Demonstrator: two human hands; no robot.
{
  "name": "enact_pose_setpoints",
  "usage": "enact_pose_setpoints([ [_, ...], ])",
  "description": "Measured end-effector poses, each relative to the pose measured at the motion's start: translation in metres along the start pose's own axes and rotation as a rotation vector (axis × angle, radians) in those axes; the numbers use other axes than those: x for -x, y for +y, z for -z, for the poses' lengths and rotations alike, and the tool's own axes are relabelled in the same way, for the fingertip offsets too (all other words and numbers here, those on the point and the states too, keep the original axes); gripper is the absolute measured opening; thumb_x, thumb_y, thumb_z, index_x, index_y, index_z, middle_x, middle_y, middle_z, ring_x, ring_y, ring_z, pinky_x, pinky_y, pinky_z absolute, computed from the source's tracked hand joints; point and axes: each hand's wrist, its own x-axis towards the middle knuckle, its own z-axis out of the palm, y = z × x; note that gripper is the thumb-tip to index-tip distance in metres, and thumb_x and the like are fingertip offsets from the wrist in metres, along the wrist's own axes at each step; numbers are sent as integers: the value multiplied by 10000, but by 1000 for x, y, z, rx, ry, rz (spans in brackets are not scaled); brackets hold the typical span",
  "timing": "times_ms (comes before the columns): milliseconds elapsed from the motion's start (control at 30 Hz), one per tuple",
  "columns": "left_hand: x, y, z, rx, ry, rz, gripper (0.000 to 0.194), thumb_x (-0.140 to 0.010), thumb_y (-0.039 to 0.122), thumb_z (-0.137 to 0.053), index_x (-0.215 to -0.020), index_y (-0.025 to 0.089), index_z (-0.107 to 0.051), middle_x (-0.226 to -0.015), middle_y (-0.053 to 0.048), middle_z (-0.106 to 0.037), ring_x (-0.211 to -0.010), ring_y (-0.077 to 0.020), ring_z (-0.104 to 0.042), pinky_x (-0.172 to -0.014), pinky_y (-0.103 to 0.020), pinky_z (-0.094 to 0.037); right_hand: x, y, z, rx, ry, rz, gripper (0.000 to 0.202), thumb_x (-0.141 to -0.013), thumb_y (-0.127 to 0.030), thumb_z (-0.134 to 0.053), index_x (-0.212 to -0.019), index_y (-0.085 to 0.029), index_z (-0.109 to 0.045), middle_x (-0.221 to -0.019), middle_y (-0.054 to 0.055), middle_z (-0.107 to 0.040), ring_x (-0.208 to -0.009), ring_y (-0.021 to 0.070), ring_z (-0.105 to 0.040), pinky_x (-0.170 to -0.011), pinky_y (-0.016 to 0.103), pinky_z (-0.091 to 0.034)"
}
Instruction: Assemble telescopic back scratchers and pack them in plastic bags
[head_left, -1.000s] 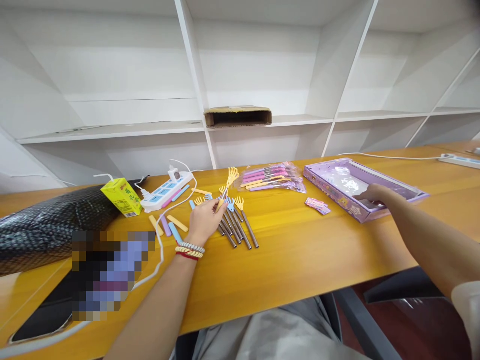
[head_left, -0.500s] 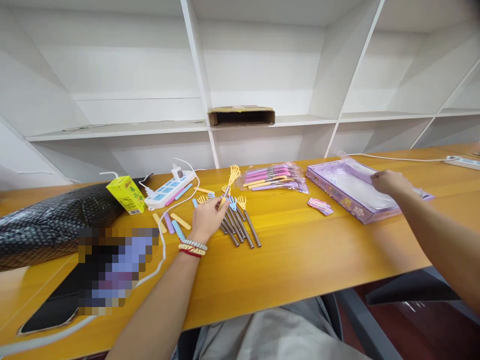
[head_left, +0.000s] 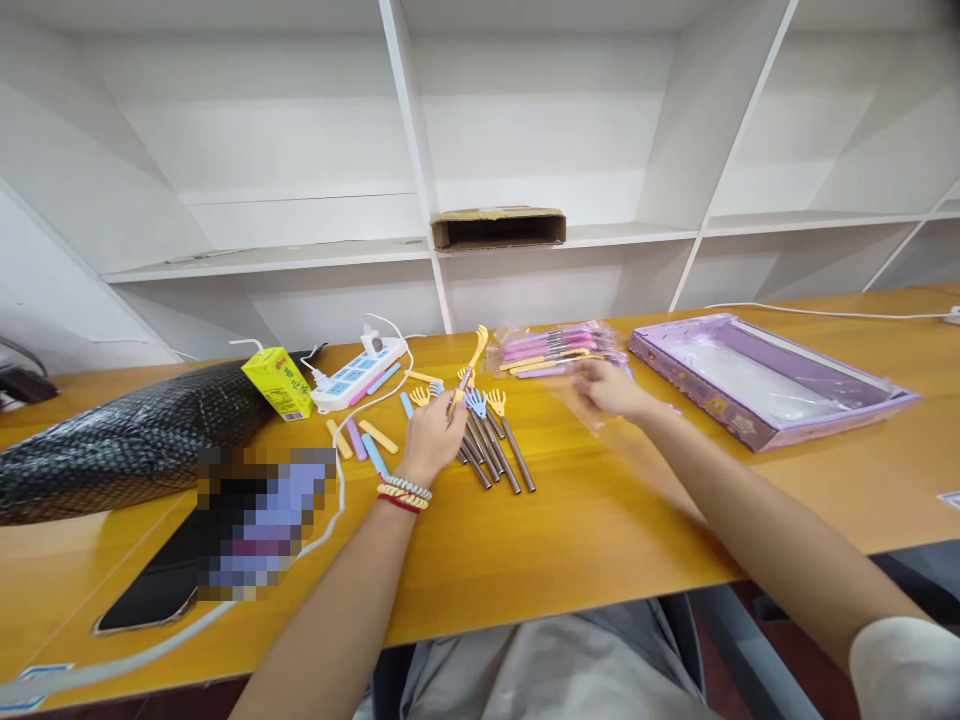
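My left hand is closed around a yellow hand-shaped scratcher, its head pointing up and away. Under and beside that hand lie several metal rods with yellow and blue claw heads. My right hand is closed on a clear plastic bag, thin and blurred, just in front of the bagged pink, yellow and purple scratchers. Loose coloured handles lie left of my left hand. A purple open box with clear plastic inside stands at the right.
A white power strip, a yellow drink carton, a black shiny bag and a phone are at the left. A white cable crosses the table. Behind stand white shelves with a cardboard box.
My right hand has moved left from the purple box to the bagged scratchers, with clear plastic now trailing from it. My left hand keeps its hold; the yellow scratcher has turned slightly.
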Motion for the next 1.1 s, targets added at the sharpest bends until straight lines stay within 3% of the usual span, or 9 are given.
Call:
enact_pose_setpoints([
  [167, 3, 5, -4, -25, -13, -66, 267, -884, 323, -361, -922, 194, -592, -771, -33, -623, -723, -165, -562, -642, -263, -378, 6, 19, -41, 506, -75, 85, 328, -819, -309, -479, -1092, -140, -543, -872, 98, -640, -770, 181, -578, -658, 252, -393],
  [267, 5, 10, -8, 0, -2, -155, 301, -890, 337, -370, -1074, 204, -568, -928, -51, -643, -876, -179, -578, -769, -285, -416, 17, 20, -47, 714, -103, 110, 354, -837, -381, -443, -1095, -159, -541, -887, 114, -645, -822, 224, -589, -669, 278, -384],
  [367, 8, 13, -12, 14, -10, -239, 336, -888, 345, -392, -1156, 214, -546, -1017, -54, -630, -949, -172, -572, -843, -288, -427, 24, 17, -46, 760, -38, 154, 371, -828, -425, -452, -1074, -163, -543, -965, 125, -627, -842, 225, -585, -678, 286, -386],
  [500, 11, 16, -16, 28, -31, -317, 313, -875, 345, -431, -1122, 224, -581, -1004, -44, -637, -907, -161, -591, -828, -286, -453, 26, 11, -42, 507, 30, 239, 459, -811, -511, -463, -1080, -152, -559, -925, 94, -618, -792, 187, -564, -686, 282, -396],
  [667, 16, 26, -18, 117, -58, -381, 295, -870, 342, -443, -1068, 196, -604, -957, -67, -646, -881, -166, -592, -804, -296, -463, 33, 1, -45, -73, -160, 249, 488, -794, -527, -492, -1085, -148, -590, -763, 31, -593, -648, 122, -498, -589, 243, -386],
  [867, 24, 48, -17, 213, -203, -438, 316, -896, 334, -387, -1107, 188, -571, -933, -66, -626, -860, -161, -571, -814, -296, -441, 36, -1, -51, -417, -311, 208, 516, -768, -514, -545, -1120, -138, -579, -666, -10, -510, -484, 54, -341, -455, 209, -258],
  [933, 24, 51, -16, 223, -228, -402, 352, -891, 362, -392, -1164, 185, -527, -955, -66, -616, -845, -161, -575, -806, -297, -444, 34, -2, -46, -470, -237, 213, 474, -742, -534, -563, -982, -129, -624, -594, -25, -464, -469, 56, -341, -446, 209, -264],
  [1000, 24, 52, -15, 211, -225, -365, 413, -878, 391, -411, -1220, 170, -471, -1007, -75, -604, -876, -169, -576, -827, -306, -440, 32, -4, -37, -488, -79, 225, 422, -726, -549, -572, -823, -142, -626, -560, -25, -452, -487, 70, -393, -473, 215, -327],
  [1100, 25, 54, -13, 138, -244, -400, 436, -863, 408, -426, -1215, 155, -469, -1078, -98, -590, -988, -204, -551, -899, -342, -404, 28, -8, -19, -534, 105, 233, 404, -740, -566, -543, -693, -165, -556, -629, 13, -527, -575, 105, -508, -541, 236, -422],
])
